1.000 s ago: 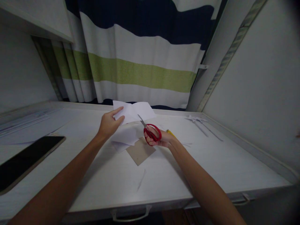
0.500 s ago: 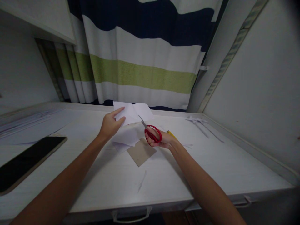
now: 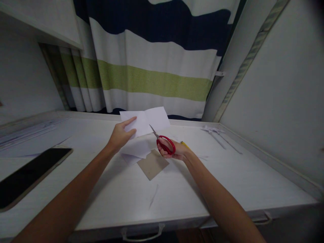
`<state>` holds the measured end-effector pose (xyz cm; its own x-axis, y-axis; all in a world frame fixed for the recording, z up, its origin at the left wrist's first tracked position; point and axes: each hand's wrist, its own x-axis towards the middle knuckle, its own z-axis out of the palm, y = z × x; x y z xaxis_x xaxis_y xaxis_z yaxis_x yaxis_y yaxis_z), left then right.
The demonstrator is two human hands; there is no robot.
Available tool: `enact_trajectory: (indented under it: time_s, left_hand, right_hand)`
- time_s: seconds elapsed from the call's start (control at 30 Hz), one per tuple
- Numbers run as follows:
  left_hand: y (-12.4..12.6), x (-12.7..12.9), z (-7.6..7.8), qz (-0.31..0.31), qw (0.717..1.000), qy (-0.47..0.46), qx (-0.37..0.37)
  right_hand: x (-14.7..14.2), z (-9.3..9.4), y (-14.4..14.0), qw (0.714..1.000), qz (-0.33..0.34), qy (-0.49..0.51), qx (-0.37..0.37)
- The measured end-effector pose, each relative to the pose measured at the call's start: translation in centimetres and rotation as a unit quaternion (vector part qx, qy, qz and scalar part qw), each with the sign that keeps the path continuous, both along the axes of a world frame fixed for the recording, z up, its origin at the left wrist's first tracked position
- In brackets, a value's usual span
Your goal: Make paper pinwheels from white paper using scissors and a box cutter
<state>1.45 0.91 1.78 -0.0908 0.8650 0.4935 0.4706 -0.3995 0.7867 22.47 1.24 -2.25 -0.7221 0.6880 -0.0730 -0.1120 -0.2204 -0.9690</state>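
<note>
Left hand raised over the middle of the desk, toward its far edge, thumb and fingers pinching the left part of a white folded sheet. Sheet held up off the desk, its crease near the middle, upper edge reaching in front of the striped curtain.

Right hand just beside, to the right, fingers curled through the red handles of the scissors and pressed close together. Blades pointed up and left, the tips touching the lower edge of the held sheet; blades looked nearly closed, but could not tell for sure.

Under the hands, more white paper lying flat, and a brown cardboard piece partly below it. Dark phone near the left edge of the desk. Thin paper strips near the far right corner. Yellow object behind the right wrist, mostly hidden.
</note>
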Motion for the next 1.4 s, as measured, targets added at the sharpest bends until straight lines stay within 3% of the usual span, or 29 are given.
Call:
enact_trajectory:
  time_s: [0.23,0.4,0.47,0.57,0.63,0.73,0.8,0.9,1.07,1.23,1.3,1.4]
  left_hand:
    - [0.2,-0.1,-0.3,0.019,1.000,0.014,-0.003]
    - [1.0,-0.9,-0.6,0.088,0.993,0.074,0.005]
    - [1.2,-1.3,-0.7,0.124,0.981,0.143,0.034]
    - [1.5,-1.7,-1.0,0.149,0.957,0.230,0.093]
    - [1.7,-1.7,-1.3,0.151,0.951,0.246,0.109]
    - [1.6,-1.6,-1.4,0.153,0.953,0.242,0.103]
    - [1.4,-1.4,-1.3,0.147,0.957,0.233,0.087]
    - [1.1,-1.0,-0.9,0.131,0.966,0.215,0.053]
    - [0.8,-0.5,-0.9,0.114,0.968,0.219,0.046]
    - [1.1,-0.5,-1.3,0.100,0.960,0.247,0.082]
    - [1.1,-0.5,-1.3,0.097,0.960,0.245,0.090]
    - [1.0,-0.6,-1.1,0.092,0.965,0.228,0.092]
  right_hand:
    - [0.1,0.7,-0.5,1.000,0.004,-0.024,0.006]
    - [0.5,0.8,-0.5,0.987,0.005,-0.144,0.066]
    - [0.5,0.6,-0.3,0.959,-0.050,-0.240,0.142]
    - [0.1,0.1,-0.1,0.859,-0.203,-0.383,0.271]
    - [-0.2,-0.1,0.1,0.799,-0.279,-0.419,0.329]
    - [-0.6,-0.3,0.3,0.773,-0.302,-0.380,0.407]
    - [-0.8,-0.5,0.4,0.778,-0.310,-0.338,0.428]
    - [-1.1,-0.8,0.5,0.811,-0.313,-0.311,0.384]
    - [-1.4,-0.5,-0.1,0.863,-0.242,-0.325,0.302]
    - [-1.3,0.6,-0.9,0.864,-0.256,-0.326,0.287]
    - [-1.2,0.8,-1.1,0.899,-0.225,-0.268,0.264]
    - [-0.9,0.8,-1.1,0.975,-0.114,-0.135,0.135]
